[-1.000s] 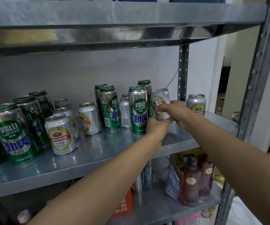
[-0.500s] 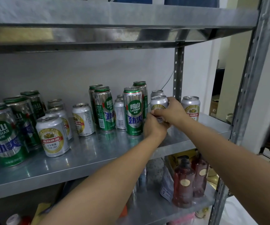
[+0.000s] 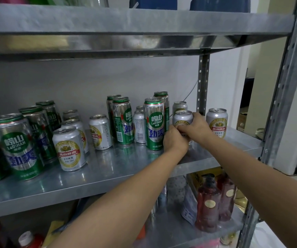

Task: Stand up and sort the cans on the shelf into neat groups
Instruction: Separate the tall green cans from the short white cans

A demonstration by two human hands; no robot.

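On the metal shelf [image 3: 119, 169] stand tall green cans and short silver cans. My left hand [image 3: 175, 140] and my right hand [image 3: 196, 127] both wrap around a short silver can [image 3: 182, 118], upright at the shelf's right part. Close behind it stands another silver can [image 3: 179, 105], and a third [image 3: 217, 122] stands to the right. A tall green can [image 3: 154, 123] is just left of my left hand. More green cans [image 3: 17, 145] and silver cans [image 3: 69, 148] stand further left.
The upright post [image 3: 202, 83] rises right behind the held can. An upper shelf [image 3: 126, 31] hangs overhead. Below, red-brown pump bottles [image 3: 208, 203] and packets sit on the lower shelf. The frame's front post [image 3: 280, 97] stands at the right.
The short silver can was tilted in my hands a second ago; it now stands upright on the shelf, still held by both hands. The camera view shifted slightly.
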